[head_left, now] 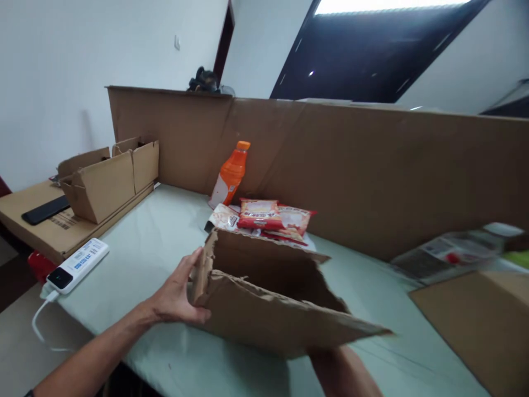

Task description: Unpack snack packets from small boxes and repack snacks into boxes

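An open-topped cardboard box (264, 314) with torn, ragged edges is tilted in front of me above the pale green table (149, 264). My left hand (179, 292) grips its left end, thumb on the near side and fingers around the far side. My right hand reaches beneath the box's right part; only the wrist (343, 366) shows, and the fingers are hidden. Just behind the box lie several red-and-white snack packets (260, 214). An orange drink bottle (231, 173) leans against the cardboard panel behind them.
A long cardboard panel (372, 171) stands along the table's back. At left, a narrow open carton (109, 184) and a black phone-like slab (45, 209) rest on a flat box (25, 201). A white power bank (78, 264) has a cable. A clear plastic bottle (454, 251) lies right.
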A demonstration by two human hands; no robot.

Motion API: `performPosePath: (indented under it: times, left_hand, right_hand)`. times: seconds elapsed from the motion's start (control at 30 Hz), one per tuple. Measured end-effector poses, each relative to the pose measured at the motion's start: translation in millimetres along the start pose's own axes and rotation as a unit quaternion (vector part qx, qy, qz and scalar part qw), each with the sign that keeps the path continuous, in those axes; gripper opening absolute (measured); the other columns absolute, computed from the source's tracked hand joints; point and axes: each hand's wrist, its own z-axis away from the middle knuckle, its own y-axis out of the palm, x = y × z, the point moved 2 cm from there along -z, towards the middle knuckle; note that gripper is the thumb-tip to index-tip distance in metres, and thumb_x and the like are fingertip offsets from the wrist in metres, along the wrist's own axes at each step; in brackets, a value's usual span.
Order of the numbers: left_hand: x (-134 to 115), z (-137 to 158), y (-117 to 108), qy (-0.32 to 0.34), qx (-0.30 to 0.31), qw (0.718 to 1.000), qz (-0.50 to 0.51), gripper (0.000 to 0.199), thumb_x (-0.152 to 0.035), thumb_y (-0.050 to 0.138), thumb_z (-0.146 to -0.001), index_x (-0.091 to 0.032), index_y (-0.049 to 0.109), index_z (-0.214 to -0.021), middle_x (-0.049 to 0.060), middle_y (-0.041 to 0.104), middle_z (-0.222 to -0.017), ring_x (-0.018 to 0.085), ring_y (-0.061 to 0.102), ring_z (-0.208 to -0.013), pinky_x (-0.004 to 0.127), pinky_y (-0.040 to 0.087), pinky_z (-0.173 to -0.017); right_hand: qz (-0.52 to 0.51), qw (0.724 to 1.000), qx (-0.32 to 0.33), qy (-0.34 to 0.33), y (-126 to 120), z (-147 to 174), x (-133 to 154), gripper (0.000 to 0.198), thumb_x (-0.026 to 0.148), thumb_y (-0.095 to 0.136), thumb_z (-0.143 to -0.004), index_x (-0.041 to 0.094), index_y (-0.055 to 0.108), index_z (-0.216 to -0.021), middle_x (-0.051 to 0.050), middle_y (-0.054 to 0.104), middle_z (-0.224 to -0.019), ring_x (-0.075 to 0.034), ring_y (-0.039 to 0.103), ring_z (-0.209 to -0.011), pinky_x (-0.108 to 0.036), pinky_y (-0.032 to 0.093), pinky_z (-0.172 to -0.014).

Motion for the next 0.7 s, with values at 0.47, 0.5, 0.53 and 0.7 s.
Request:
performPosePath:
  times: [0.47, 0.5, 0.53, 0.7]
  left_hand:
    - [61.3, -48.8, -141.4, -0.140, -0.455, 0.845, -0.244, 0.054, -0.037, 0.071, -0.101, -0.021, 0.053, -0.149, 0.014, 0.050, -0.156, 0.037, 0.054, -0.138, 0.063, 0.048, -0.112]
    - [67.7, -63.6, -144.3, -0.146, -0.465, 0.835, -0.254, 0.050, -0.037, 0.070, -0.102, -0.020, 0.056, -0.146, 0.014, 0.052, -0.154, 0.036, 0.056, -0.136, 0.061, 0.050, -0.111]
    - [73.4, -78.5, -147.1, -0.152, -0.474, 0.826, -0.263, 0.048, -0.037, 0.070, -0.102, -0.020, 0.057, -0.145, 0.014, 0.054, -0.152, 0.034, 0.058, -0.134, 0.060, 0.052, -0.110]
    - [95.6, -144.3, -164.6, -0.186, -0.503, 0.788, -0.302, 0.045, -0.037, 0.071, -0.102, -0.019, 0.059, -0.142, 0.013, 0.058, -0.148, 0.033, 0.062, -0.129, 0.056, 0.055, -0.106]
  right_hand:
    - [-0.026, 0.993, 0.107, 0.048, 79.9, -4.5, -12.6, 0.068, 0.079, 0.081, -0.067, 0.019, 0.086, -0.098, -0.012, 0.080, -0.091, -0.020, 0.065, -0.069, -0.033, 0.057, -0.070]
    - [-0.019, 0.993, 0.110, 0.043, 78.3, -3.9, -14.7, 0.067, 0.080, 0.080, -0.068, 0.019, 0.086, -0.098, -0.013, 0.081, -0.093, -0.021, 0.067, -0.072, -0.033, 0.057, -0.069]
    - [-0.010, 0.993, 0.115, 0.038, 76.5, -3.7, -17.0, 0.066, 0.080, 0.078, -0.071, 0.020, 0.086, -0.097, -0.014, 0.081, -0.097, -0.023, 0.069, -0.076, -0.033, 0.058, -0.069]
    - [0.038, 0.983, 0.178, -0.003, 67.1, -3.8, -29.4, 0.049, 0.068, 0.069, -0.090, 0.023, 0.085, -0.098, -0.014, 0.079, -0.114, -0.026, 0.074, -0.091, -0.033, 0.060, -0.077]
